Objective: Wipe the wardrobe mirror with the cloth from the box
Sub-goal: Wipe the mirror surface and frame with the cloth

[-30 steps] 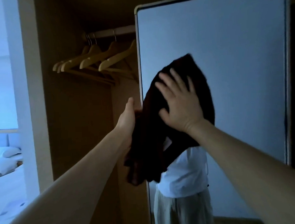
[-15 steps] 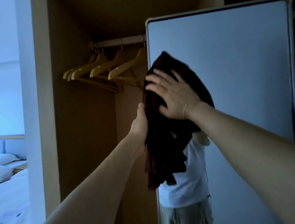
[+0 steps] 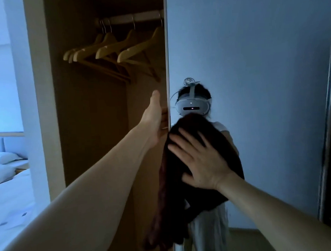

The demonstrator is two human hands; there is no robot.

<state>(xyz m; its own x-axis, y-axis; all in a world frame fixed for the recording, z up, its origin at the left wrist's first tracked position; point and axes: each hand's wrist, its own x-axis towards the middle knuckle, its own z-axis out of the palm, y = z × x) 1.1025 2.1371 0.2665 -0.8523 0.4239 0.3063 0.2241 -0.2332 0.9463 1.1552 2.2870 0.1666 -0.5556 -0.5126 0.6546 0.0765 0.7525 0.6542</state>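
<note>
The wardrobe mirror (image 3: pixel 253 64) is a tall door panel filling the right half of the view. A dark brown cloth (image 3: pixel 193 126) lies against its left part, low down, with loose folds hanging past the door's left edge. My right hand (image 3: pixel 198 162) presses the cloth flat onto the glass, fingers spread and straight. My left hand (image 3: pixel 154 122) grips the mirror door's left edge just above the cloth, thumb up, fingers curled behind the edge. The glass reflects a person in a white headset and light clothes.
Left of the mirror the wardrobe stands open, with several wooden hangers (image 3: pixel 119 49) on a rail (image 3: pixel 133 17). A bed (image 3: pixel 10 189) with white pillows shows at the far left. A dark frame (image 3: pixel 329 118) borders the mirror on the right.
My right hand and the cloth have slid down the mirror from its upper left part. My left hand stayed on the door's edge. The headset reflection has come into sight.
</note>
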